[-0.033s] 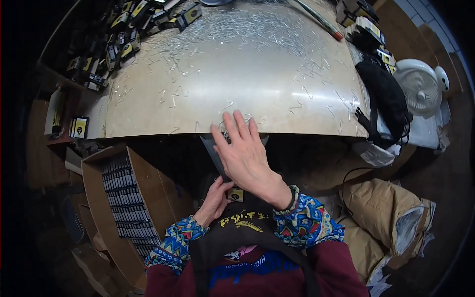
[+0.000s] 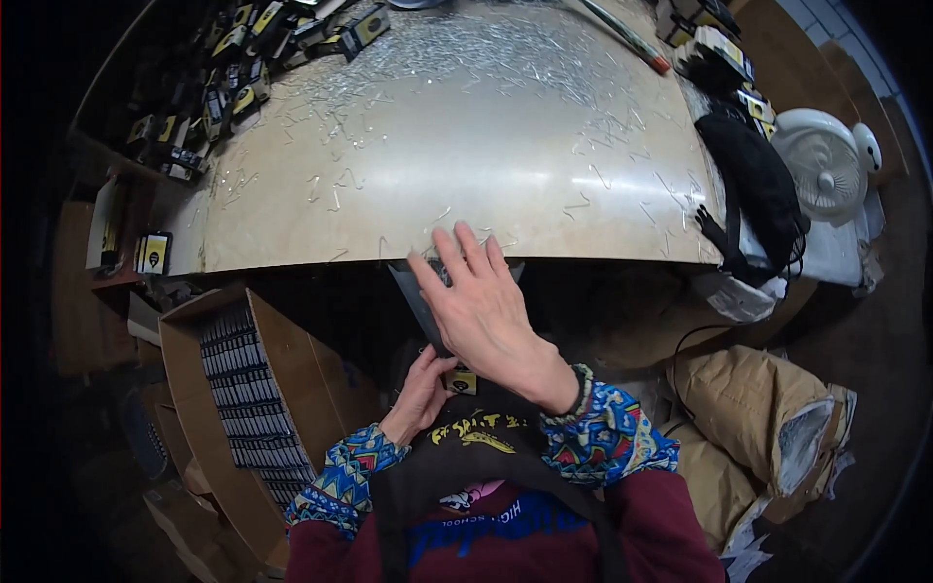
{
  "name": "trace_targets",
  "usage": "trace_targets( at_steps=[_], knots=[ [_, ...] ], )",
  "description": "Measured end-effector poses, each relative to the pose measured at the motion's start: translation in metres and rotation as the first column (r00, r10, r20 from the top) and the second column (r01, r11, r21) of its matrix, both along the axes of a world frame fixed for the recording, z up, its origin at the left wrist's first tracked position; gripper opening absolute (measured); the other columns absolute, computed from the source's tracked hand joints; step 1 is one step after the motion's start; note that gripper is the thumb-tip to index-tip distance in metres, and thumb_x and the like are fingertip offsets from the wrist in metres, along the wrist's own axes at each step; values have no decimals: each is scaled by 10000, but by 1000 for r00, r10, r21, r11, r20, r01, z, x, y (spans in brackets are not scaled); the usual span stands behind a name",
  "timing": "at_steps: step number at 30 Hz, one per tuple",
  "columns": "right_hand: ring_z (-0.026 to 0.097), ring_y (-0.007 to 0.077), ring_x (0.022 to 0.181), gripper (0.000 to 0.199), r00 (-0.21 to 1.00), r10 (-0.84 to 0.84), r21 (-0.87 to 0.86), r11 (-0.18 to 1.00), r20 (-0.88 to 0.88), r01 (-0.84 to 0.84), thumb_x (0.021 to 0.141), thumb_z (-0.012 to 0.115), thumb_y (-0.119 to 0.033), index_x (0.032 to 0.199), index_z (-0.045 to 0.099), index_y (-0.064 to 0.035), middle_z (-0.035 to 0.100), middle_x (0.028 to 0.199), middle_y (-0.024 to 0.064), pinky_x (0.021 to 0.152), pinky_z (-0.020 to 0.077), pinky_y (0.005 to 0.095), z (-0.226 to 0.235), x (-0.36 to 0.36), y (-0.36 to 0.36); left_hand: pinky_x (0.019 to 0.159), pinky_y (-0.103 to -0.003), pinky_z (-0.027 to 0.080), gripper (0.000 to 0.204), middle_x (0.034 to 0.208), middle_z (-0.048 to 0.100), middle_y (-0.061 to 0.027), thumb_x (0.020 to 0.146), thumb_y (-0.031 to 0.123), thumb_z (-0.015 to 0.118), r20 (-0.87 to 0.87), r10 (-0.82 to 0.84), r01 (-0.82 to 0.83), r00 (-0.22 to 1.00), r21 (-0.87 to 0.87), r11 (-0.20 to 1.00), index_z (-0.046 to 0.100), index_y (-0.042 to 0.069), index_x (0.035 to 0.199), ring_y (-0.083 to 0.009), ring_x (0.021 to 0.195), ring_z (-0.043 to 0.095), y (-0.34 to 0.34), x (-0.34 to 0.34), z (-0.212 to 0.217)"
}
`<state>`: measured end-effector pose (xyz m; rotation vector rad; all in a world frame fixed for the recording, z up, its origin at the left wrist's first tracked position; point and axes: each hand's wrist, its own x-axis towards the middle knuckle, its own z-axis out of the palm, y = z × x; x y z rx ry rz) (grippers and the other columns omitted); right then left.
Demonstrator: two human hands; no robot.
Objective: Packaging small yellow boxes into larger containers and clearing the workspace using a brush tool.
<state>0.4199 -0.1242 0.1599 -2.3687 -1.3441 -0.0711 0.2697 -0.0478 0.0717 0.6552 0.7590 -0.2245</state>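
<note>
My right hand [image 2: 486, 316] lies palm down with fingers spread over the near edge of the table, its fingertips among a few thin bent metal hooks [image 2: 442, 215]. Beneath it, a dark grey chute [image 2: 415, 301] opens against the table edge and narrows toward me; some metal pieces show between the fingers. My left hand [image 2: 421, 394] is closed at the chute's lower end, by a small black-and-yellow box [image 2: 462, 382]. The fingers seem to grip that box, though the right hand and wrist partly cover the spot.
Many loose metal hooks [image 2: 486, 58] cover the far table. Black-and-yellow boxes [image 2: 248, 92] pile at the far left. A carton of packed boxes [image 2: 238, 389] stands left below. At right are a stick [image 2: 622, 37], a black bag [image 2: 748, 185], a white fan [image 2: 826, 180] and brown paper sacks [image 2: 734, 418].
My right hand has slid slightly toward me across the table edge. My left hand stays in place by the box, and the view has shifted a little.
</note>
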Motion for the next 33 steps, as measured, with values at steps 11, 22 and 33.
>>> trace_targets(
  at_steps=[11, 22, 33],
  knots=[
    [566, 303, 881, 120, 975, 16, 170, 985, -220, 22, 655, 658, -121, 754, 660, -54, 599, 873, 113, 713, 508, 393, -36, -5, -48, 935, -296, 468, 701, 1216, 528, -84, 743, 24, 751, -9, -306, 238, 952, 651, 721, 361, 36, 1326, -172, 1110, 549, -25, 12, -15],
    [619, 316, 690, 234, 969, 248, 680, 709, 9, -188, 774, 612, -180, 628, 609, 3, 594, 644, 136, 545, 456, 414, -92, -56, -46, 1036, -374, 398, 771, 1307, 496, -113, 719, 84, 787, 158, -626, 5, 764, 968, 251, 392, 69, 1382, -252, 1203, 500, -131, 77, -3],
    [610, 354, 786, 266, 770, 391, 719, 684, -505, 124, 856, 625, -222, 988, 602, 8, 585, 854, 194, 664, 498, 415, -75, -60, -31, 1006, -385, 409, 705, 1352, 418, -191, 820, 127, 728, 201, -284, -214, 938, 977, -16, 312, 40, 1382, -285, 1174, 489, 67, -16, -43]
  ],
)
